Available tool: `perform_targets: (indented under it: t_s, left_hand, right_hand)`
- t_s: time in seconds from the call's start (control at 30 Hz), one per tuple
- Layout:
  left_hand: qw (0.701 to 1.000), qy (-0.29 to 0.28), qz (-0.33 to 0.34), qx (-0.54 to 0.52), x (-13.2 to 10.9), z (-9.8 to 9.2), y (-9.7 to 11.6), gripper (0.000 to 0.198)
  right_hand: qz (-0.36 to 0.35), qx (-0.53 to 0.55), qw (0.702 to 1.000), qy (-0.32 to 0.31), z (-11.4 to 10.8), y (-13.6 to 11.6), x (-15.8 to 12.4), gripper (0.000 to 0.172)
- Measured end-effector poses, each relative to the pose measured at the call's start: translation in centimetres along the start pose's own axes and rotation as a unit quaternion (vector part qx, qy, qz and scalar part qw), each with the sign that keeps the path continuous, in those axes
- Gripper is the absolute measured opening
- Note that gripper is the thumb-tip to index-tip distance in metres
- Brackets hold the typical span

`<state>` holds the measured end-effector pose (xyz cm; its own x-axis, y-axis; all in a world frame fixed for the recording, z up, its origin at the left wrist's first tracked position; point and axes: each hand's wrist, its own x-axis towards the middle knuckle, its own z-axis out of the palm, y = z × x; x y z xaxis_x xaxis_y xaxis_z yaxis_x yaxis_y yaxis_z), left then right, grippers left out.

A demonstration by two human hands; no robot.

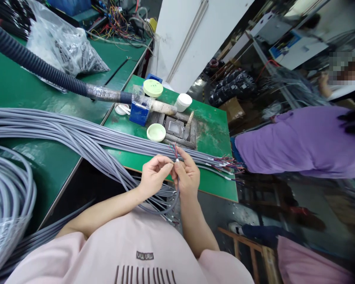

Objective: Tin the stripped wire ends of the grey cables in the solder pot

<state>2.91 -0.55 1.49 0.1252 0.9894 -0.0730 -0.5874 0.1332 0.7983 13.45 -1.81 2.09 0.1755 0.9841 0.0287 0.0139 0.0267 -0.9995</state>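
Note:
In my right hand [188, 173] is a grey cable [177, 189], gripped just below its stripped end. Thin coloured wires [173, 149] fan out above the fingers, with a white band at their base. My left hand [156, 173] is closed in a pinch beside that band; what lies between its fingertips is too small to make out. Behind both hands a thick bundle of grey cables [106, 136] runs across the table. Its stripped ends [225, 161] lie to the right, showing coloured wires and white bands.
A soldering pot [175, 127] sits beyond the bundle, with a ribbed hose [59, 81] reaching towards it. Nearby are a pale green dish [156, 133], a white cup [183, 101] and a blue block [138, 113]. Coiled cable [10, 197] lies left. A person in purple [298, 142] is at right.

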Motion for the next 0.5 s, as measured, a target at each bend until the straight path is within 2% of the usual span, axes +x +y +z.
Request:
perform_targets:
  t_s: [0.13,0.17,0.33,0.4,0.5]
  left_hand:
    - [0.995,0.042,0.071,0.056,0.4,-0.9,0.5,0.024]
    - [0.992,0.038,0.086,0.079,0.4,-1.1,0.6,0.022]
    - [0.957,-0.114,0.168,0.207,0.1,-1.7,0.6,0.009]
    - [0.964,-0.101,0.158,0.191,-0.1,-1.7,0.1,0.007]
    - [0.99,-0.045,0.089,0.1,-0.1,-1.9,-0.8,0.028]
  right_hand:
    - [-0.001,0.012,0.999,-0.047,-0.4,0.3,-0.6,0.051]
    - [-0.001,0.018,0.999,-0.051,-0.6,0.3,-0.8,0.05]
    - [0.002,0.037,0.999,-0.002,-0.7,0.3,-1.7,0.053]
    - [0.003,0.034,0.999,0.01,-0.6,0.3,-1.7,0.056]
    - [-0.013,0.042,0.999,0.009,-0.6,0.3,-1.7,0.056]
